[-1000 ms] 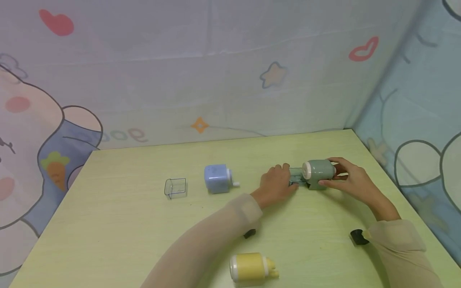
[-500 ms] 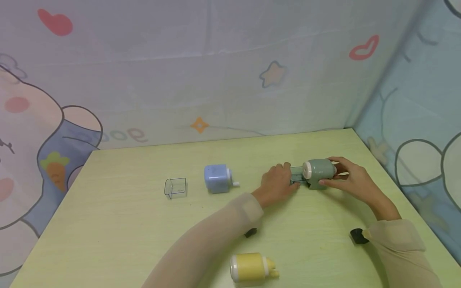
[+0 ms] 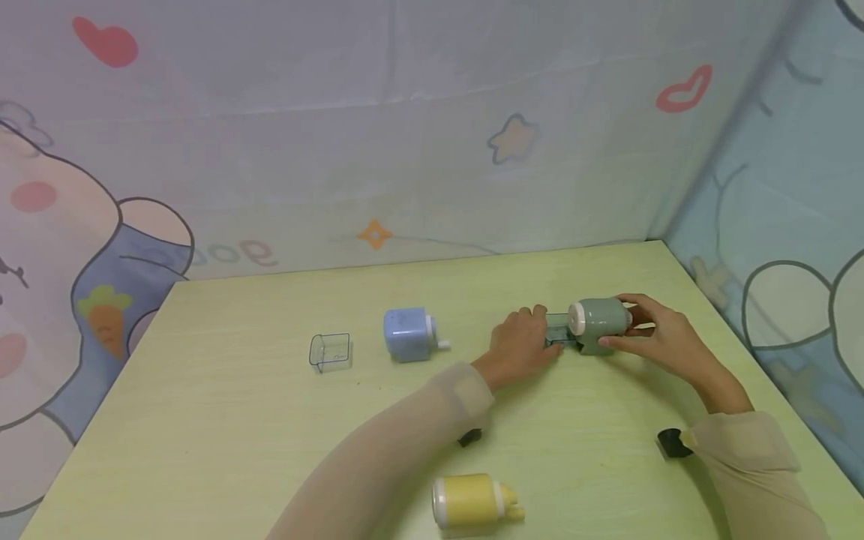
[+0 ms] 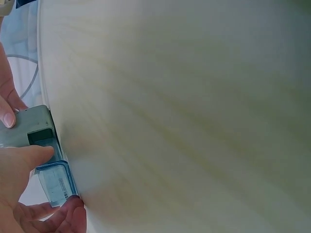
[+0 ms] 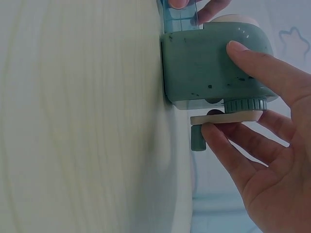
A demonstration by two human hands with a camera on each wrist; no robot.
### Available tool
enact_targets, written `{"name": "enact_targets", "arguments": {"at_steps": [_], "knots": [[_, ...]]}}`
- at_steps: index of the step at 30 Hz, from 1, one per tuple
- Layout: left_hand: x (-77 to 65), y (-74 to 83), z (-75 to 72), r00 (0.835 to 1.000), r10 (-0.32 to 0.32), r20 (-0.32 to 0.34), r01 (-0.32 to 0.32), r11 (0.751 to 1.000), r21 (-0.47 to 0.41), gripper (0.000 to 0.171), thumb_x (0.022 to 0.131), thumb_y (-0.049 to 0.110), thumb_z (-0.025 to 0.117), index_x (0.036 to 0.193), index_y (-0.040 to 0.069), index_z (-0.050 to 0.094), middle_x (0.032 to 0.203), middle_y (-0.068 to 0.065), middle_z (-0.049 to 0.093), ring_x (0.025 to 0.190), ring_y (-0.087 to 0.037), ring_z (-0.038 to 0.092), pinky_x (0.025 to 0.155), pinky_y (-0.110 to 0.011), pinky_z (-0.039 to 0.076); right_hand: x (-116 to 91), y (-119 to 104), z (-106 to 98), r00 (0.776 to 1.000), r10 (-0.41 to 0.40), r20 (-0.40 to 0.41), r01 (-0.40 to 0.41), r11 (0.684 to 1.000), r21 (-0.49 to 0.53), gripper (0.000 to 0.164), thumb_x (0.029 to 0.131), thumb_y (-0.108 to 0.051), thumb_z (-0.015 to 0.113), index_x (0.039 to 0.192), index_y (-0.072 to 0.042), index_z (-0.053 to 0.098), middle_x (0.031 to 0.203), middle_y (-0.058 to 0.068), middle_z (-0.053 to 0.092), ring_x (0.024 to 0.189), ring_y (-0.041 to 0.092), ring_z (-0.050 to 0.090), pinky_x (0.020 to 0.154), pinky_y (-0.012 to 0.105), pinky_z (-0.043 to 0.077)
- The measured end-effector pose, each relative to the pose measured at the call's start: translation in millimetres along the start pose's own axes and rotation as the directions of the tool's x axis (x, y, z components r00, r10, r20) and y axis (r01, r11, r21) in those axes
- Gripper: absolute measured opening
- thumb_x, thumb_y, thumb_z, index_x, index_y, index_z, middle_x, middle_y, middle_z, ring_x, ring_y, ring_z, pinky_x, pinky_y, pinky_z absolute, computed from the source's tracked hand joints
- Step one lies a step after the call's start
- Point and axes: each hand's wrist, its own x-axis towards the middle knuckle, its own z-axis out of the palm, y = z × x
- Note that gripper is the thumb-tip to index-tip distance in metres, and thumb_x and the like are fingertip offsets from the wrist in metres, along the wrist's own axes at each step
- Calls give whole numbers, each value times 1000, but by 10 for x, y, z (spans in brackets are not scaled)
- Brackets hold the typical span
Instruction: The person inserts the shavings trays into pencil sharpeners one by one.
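Note:
A green crank pencil sharpener (image 3: pixel 599 324) sits at the right of the table in the head view. My right hand (image 3: pixel 668 341) holds it, thumb on the green body and fingers behind the crank (image 5: pixel 226 118) in the right wrist view. My left hand (image 3: pixel 518 343) pinches its clear bluish shavings drawer (image 4: pixel 56 182), thumb on one side and fingers at the far end. One end of the drawer meets the opening in the sharpener body, and the rest sticks out. How deep it sits inside is hidden.
A blue crank sharpener (image 3: pixel 408 334) stands mid-table, with a clear drawer (image 3: pixel 331 351) lying to its left. Near the front edge lies a yellow sharpener (image 3: pixel 472 501), close to my left sleeve (image 3: pixel 391 450). A printed cloth (image 3: pixel 432 135) hangs behind the table (image 3: pixel 236 435).

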Motion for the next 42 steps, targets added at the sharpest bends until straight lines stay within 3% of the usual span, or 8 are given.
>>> {"name": "enact_targets", "arguments": {"at_steps": [7,19,28,42], "knots": [[2,15,8,1000,10,1,-10,1000,1,53,81,57,57,108,11,50,78,4,49,61,-6,43,40,-22,37,-1,-11,7,1000,26,-4,-26,1000,-8,67,74,-30,76,129,-11,43,103,15,58,91,26,55,68,35,47],[14,81,16,1000,9,12,-9,1000,5,58,80,59,57,112,11,50,83,4,51,64,-5,45,43,-21,38,11,-9,19,1000,16,-1,-16,1000,-6,67,74,-30,76,129,-10,43,103,15,58,91,27,56,68,36,47],[26,94,21,1000,8,9,-8,1000,-9,61,79,60,58,115,11,50,83,4,51,64,-5,44,43,-22,38,8,8,0,1000,-18,-3,18,1000,-5,67,74,-27,76,130,-8,43,101,17,59,90,27,56,66,24,46],[24,112,-10,1000,25,17,-25,1000,-12,63,79,59,58,117,10,49,85,3,53,65,-5,45,44,-21,38,1,-1,-3,1000,-11,0,11,1000,4,67,74,-27,76,130,-9,43,102,16,59,90,27,56,66,25,46]]}}
